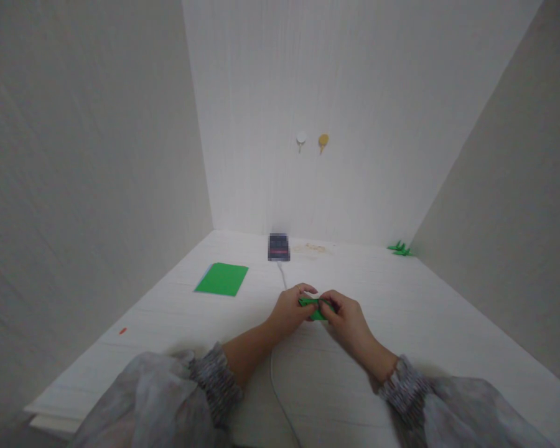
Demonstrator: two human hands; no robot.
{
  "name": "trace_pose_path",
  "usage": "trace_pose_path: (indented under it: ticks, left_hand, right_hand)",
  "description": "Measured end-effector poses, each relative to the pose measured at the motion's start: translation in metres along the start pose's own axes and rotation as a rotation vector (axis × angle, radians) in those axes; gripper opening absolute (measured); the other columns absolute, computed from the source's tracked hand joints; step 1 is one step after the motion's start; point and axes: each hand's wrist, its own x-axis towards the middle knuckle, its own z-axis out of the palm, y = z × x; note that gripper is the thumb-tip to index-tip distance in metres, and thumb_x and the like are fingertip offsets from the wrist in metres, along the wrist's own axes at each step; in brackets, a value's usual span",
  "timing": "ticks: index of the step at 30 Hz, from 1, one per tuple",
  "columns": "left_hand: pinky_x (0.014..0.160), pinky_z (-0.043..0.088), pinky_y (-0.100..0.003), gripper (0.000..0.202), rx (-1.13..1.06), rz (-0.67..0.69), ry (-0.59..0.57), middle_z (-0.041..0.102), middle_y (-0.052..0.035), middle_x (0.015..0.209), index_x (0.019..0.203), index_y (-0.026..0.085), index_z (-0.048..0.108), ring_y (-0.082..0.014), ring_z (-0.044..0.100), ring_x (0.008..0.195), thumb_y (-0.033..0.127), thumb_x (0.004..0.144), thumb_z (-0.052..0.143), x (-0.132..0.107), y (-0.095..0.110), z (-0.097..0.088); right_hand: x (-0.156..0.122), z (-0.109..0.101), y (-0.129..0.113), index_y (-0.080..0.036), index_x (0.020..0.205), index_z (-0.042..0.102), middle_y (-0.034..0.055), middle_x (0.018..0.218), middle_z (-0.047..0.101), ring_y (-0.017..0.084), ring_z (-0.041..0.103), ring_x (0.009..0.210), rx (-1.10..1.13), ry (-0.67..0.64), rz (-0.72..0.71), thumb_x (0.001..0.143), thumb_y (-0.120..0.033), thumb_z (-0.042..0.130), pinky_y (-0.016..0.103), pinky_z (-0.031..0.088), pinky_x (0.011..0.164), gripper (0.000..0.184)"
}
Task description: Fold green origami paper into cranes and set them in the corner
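Between my two hands is a small piece of folded green paper (318, 315), held just above the white table. My left hand (292, 309) pinches its left end with thumb and fingers. On the other side, my right hand (348, 314) grips the paper's right part, its thumb and fingertips pressed close to those of the left. The fingers cover much of the paper, so its full shape is hidden. A stack of flat green paper squares (223, 279) lies to the left, beyond my left forearm.
Small green folded paper pieces (400, 248) sit in the far right corner. A dark blurred device (279, 247) stands by the back wall, its white cable (280, 398) running under my arms. An orange-red scrap (123, 331) lies at left. Two hooks (323, 140) hang on the wall.
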Motion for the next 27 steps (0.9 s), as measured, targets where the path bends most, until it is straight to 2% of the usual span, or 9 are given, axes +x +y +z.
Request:
trace_pose_path:
  ticks: [6, 10, 15, 19, 23, 27]
  left_hand:
    - [0.047, 0.042, -0.018, 0.025, 0.029, 0.011, 0.044, 0.054, 0.0029, 0.056, 0.085, 0.015, 0.057, -0.0081, 0.050, 0.049, 0.016, 0.060, 0.058, 0.002, -0.004, -0.001]
    - [0.048, 0.045, -0.020, 0.020, -0.131, -0.082, 0.072, 0.054, 0.0022, 0.058, 0.079, 0.014, 0.057, -0.0089, 0.052, 0.051, 0.014, 0.059, 0.056, 0.000, 0.002, 0.002]
    - [0.055, 0.047, -0.023, 0.017, -0.341, -0.058, 0.022, 0.057, 0.0010, 0.061, 0.076, 0.013, 0.057, -0.0098, 0.055, 0.056, 0.015, 0.059, 0.058, -0.005, 0.010, 0.006]
    - [0.057, 0.047, -0.023, 0.013, -0.414, -0.059, 0.045, 0.058, -0.0003, 0.064, 0.071, 0.012, 0.057, -0.0101, 0.056, 0.059, 0.016, 0.059, 0.060, -0.005, 0.008, 0.007]
    - [0.060, 0.047, -0.024, 0.014, -0.447, -0.082, 0.054, 0.059, -0.0005, 0.064, 0.071, 0.012, 0.056, -0.0101, 0.056, 0.059, 0.016, 0.059, 0.062, -0.004, 0.008, 0.007]
    - [0.060, 0.047, -0.025, 0.016, -0.416, -0.053, 0.063, 0.058, 0.0000, 0.064, 0.069, 0.012, 0.056, -0.0104, 0.056, 0.060, 0.019, 0.057, 0.065, -0.005, 0.012, 0.006]
  right_hand:
    - [-0.003, -0.002, -0.005, -0.016, 0.074, 0.060, 0.0038, 0.069, 0.058, 0.014, 0.053, 0.062, -0.245, 0.035, -0.183, 0.075, -0.016, 0.043, 0.023, 0.040, 0.056, 0.016]
    - [-0.005, -0.004, 0.000, -0.018, 0.090, 0.061, 0.0058, 0.076, 0.058, 0.015, 0.055, 0.065, -0.352, 0.017, -0.315, 0.079, -0.018, 0.043, 0.024, 0.042, 0.056, 0.021]
    - [-0.007, -0.013, 0.014, -0.020, 0.102, 0.056, 0.0060, 0.079, 0.054, 0.014, 0.053, 0.067, -0.209, 0.021, -0.455, 0.081, -0.016, 0.041, 0.024, 0.045, 0.057, 0.027]
    - [-0.008, -0.018, 0.017, -0.023, 0.107, 0.053, 0.0053, 0.082, 0.052, 0.014, 0.052, 0.071, -0.063, 0.014, -0.530, 0.079, -0.013, 0.041, 0.025, 0.046, 0.060, 0.032]
    - [-0.009, -0.019, 0.017, -0.022, 0.108, 0.052, 0.0062, 0.084, 0.052, 0.015, 0.052, 0.075, -0.037, 0.009, -0.525, 0.080, -0.013, 0.039, 0.028, 0.047, 0.064, 0.032]
    - [-0.009, -0.017, 0.016, -0.019, 0.103, 0.054, 0.0059, 0.077, 0.055, 0.015, 0.052, 0.066, -0.029, 0.059, -0.394, 0.082, -0.018, 0.039, 0.028, 0.046, 0.060, 0.026]
